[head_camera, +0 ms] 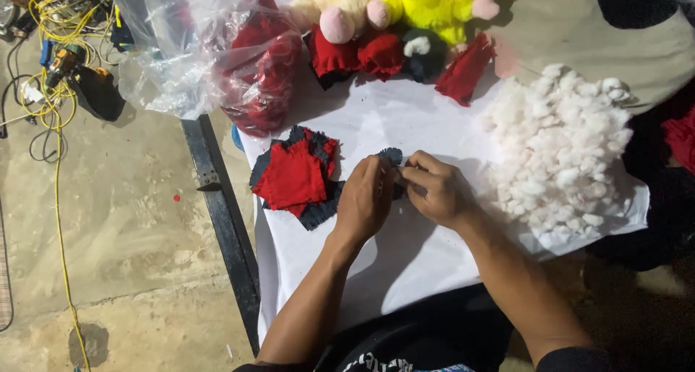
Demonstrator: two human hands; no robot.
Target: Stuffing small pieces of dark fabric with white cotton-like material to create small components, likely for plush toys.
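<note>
While the white cloth point(405, 126) covers the table, both hands pinch one small dark fabric piece point(392, 155) at its middle. Left hand point(365, 202) and right hand point(434, 189) grip tight; the piece could slip because it is tiny.

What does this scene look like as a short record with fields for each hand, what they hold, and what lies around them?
left hand: left hand pinches a small dark fabric piece
right hand: right hand grips the same piece from the other side
surface: white cloth over a table
left of hands: stack of red and dark fabric pieces
right of hands: pile of white stuffing
far edge: yellow plush toy, finished red pieces
far left: clear plastic bag with red fabric inside
</note>
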